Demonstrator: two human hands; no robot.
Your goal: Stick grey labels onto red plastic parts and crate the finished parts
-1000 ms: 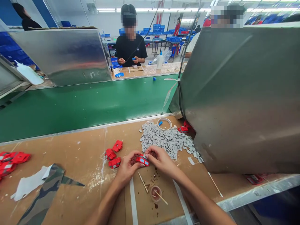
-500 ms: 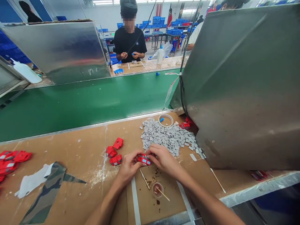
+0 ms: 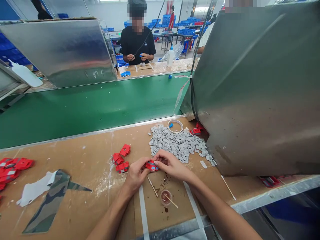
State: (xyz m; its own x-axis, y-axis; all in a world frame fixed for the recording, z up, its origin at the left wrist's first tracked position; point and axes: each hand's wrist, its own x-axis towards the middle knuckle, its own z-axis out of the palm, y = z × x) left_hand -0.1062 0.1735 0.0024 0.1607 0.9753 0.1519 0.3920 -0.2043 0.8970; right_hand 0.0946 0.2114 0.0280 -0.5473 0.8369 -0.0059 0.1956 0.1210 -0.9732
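Held between both hands: red toy car [image 3: 151, 165], pinched at its left end by the left hand [image 3: 136, 174], fingertips of the right hand [image 3: 172, 165] closed on its right end, just above the cardboard worktop [image 3: 82, 200]. Adjacent: three loose red car bodies [image 3: 120, 159] to the left; pile of small grey pieces [image 3: 177, 144] just behind; small glue cup [image 3: 166, 197] with stick, nearer the body

Both forearms reach forward and come together in the middle. The left hand [image 3: 136, 174] is curled with the fingers bent inward; the right hand [image 3: 170, 165] meets it, fingertips pinched close against the left fingertips
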